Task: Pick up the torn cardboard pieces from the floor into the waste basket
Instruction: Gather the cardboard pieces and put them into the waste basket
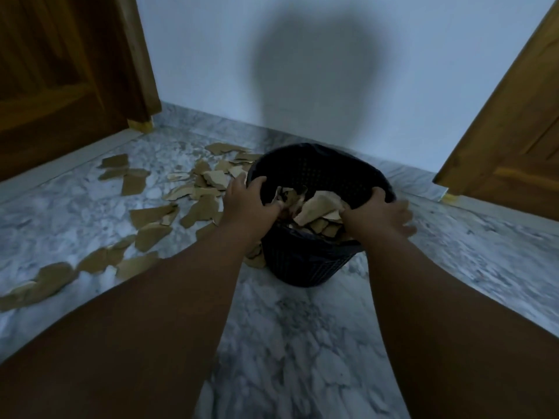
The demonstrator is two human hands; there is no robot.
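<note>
Gripping waste basket (pixel 305 267) rim, left hand (pixel 246 197) at 9 o'clock, right hand (pixel 381 213) at 3. Noted torn cardboard pieces (pixel 201 209) toward 9.

Head-worn wide view, facing forward and down, near waste basket (pixel 320 173)

1. The light is dim and cold, and the white wall (pixel 211 55) reads blue-grey.
2. Light comes from behind the camera and throws a large, soft-edged shadow (pixel 311 80) on the wall above the waste basket (pixel 302 267).
3. The black basket is so dark that its mesh barely shows.
4. The right hand (pixel 384 213) is smeared at the fingertips, while the left hand (pixel 245 198) is sharper.
5. Wide-angle distortion tilts the left door (pixel 60 86) and the right door (pixel 514 131) and swells the forearms at the lower edge.
6. The marble floor (pixel 287 358) looks soft, its veins blurred.
</note>
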